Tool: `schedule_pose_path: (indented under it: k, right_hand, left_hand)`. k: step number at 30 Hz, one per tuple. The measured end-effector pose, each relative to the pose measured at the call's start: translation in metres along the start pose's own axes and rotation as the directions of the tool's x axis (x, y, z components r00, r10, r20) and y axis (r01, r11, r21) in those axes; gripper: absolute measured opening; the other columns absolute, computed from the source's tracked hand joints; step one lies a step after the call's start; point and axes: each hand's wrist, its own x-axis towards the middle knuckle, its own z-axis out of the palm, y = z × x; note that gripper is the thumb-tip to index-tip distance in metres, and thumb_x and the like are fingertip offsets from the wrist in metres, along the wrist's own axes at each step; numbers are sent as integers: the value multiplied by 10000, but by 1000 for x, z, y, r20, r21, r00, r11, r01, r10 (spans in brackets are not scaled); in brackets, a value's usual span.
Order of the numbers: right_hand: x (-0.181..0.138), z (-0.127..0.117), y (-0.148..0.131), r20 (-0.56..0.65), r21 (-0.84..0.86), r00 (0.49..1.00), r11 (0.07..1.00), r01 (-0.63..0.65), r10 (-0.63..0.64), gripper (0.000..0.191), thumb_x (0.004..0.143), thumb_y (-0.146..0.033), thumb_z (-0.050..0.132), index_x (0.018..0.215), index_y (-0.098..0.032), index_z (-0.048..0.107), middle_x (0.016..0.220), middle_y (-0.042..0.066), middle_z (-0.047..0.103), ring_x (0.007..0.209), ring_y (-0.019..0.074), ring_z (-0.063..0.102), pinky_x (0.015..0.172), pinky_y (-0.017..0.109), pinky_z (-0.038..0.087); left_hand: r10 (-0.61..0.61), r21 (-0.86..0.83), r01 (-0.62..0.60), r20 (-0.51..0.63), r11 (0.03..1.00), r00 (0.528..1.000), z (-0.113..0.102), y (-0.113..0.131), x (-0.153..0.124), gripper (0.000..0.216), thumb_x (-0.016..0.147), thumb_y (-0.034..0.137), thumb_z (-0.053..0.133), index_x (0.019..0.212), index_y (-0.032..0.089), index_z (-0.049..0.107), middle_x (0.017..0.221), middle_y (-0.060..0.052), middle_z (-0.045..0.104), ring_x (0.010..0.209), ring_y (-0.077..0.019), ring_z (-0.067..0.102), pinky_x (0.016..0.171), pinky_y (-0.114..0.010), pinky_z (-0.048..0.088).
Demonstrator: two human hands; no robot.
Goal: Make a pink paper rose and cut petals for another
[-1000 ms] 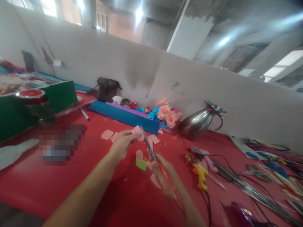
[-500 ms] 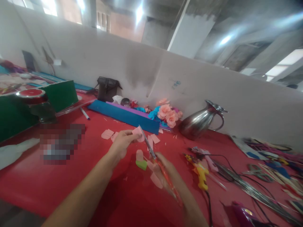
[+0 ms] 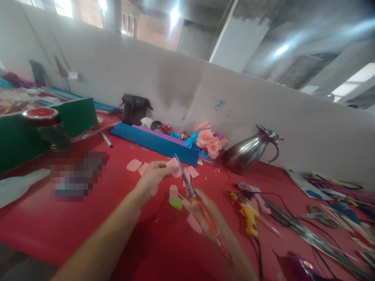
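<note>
Between thumb and fingers, my left hand (image 3: 154,176) pinches a small piece of pink paper (image 3: 172,166). My right hand (image 3: 208,212) is closed around the red handles of a pair of scissors (image 3: 187,183), whose blades point up and away, right at the edge of that paper. Below the hands on the table lie a rounded pink piece (image 3: 173,192), a green piece (image 3: 176,204) and a larger pink petal shape (image 3: 193,223). More pink pieces (image 3: 134,165) are scattered beyond my left hand.
Behind stand a blue folded sheet (image 3: 155,143), pink paper flowers (image 3: 209,141) and a metal jug (image 3: 246,152). To the right are a yellow glue gun (image 3: 249,218) with its cord, wires (image 3: 304,234) and green-handled scissors (image 3: 324,216). A jar (image 3: 52,132) stands left.
Hardly anything differs. The view has shifted slightly, and both hands keep the paper and scissors in nearly the same place.
</note>
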Motion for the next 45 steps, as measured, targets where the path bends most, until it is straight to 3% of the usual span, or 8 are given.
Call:
schedule_pose_path:
  k: [5, 11, 17, 25, 30, 36, 45]
  right_hand:
    - [2, 1, 3, -25, -35, 1000, 999, 6, -7, 488, 835, -633, 358, 880, -183, 541, 617, -16, 467, 527, 118, 412, 478, 216, 337]
    - [1, -1, 2, 42, 16, 995, 996, -91, 91, 543, 817, -675, 349, 911, -178, 545, 534, -49, 367, 449, 99, 332, 422, 220, 254]
    - [1, 1, -1, 29, 56, 993, 992, -113, 112, 550, 795, -687, 376, 900, -177, 553, 496, -67, 321, 430, 97, 303, 427, 228, 230]
    - [1, 4, 0, 25, 53, 988, 987, -150, 149, 523, 792, -677, 395, 873, -182, 541, 514, -64, 318, 435, 96, 302, 412, 227, 220]
    - [-1, 5, -5, -59, 46, 986, 987, -151, 154, 485, 821, -644, 380, 876, -190, 538, 506, -63, 318, 437, 98, 313, 400, 221, 211]
    - [-3, 7, -10, -53, 64, 984, 984, -164, 167, 476, 819, -639, 396, 858, -184, 529, 507, -68, 313, 424, 88, 285, 402, 223, 207]
    - [1, 9, -2, -95, 14, 979, 984, -178, 178, 464, 815, -628, 412, 782, -184, 543, 549, -43, 399, 496, 106, 367, 468, 227, 280]
  left_hand:
    - [3, 42, -4, 23, 999, 1000, -4, 1, 2, 182, 558, 299, 785, 630, 145, 720, 623, -60, 667, 569, -118, 542, 630, -253, 415]
    - [9, 53, -11, 47, 999, 999, -6, 5, 2, 176, 560, 311, 780, 628, 159, 723, 631, -55, 667, 583, -124, 547, 639, -259, 424]
    - [-7, 31, 6, 29, 1000, 1000, -5, 6, 1, 172, 541, 299, 792, 599, 160, 709, 606, -42, 653, 580, -117, 541, 640, -252, 425]
    - [-18, -12, 19, 54, 1000, 998, -5, 6, 0, 189, 555, 297, 795, 658, 161, 712, 659, -45, 669, 633, -129, 580, 674, -248, 450]
    - [7, -54, -6, 21, 999, 1000, -2, 5, -1, 179, 588, 312, 773, 581, 170, 665, 624, -25, 642, 587, -103, 559, 619, -221, 439]
    - [-18, -78, 18, 5, 997, 1000, -3, 1, 3, 188, 556, 307, 787, 575, 176, 653, 620, -31, 644, 602, -118, 575, 627, -229, 449]
    - [-38, -83, 39, 14, 996, 999, -3, -3, 5, 155, 579, 296, 772, 623, 176, 683, 616, -33, 648, 582, -120, 568, 634, -243, 455]
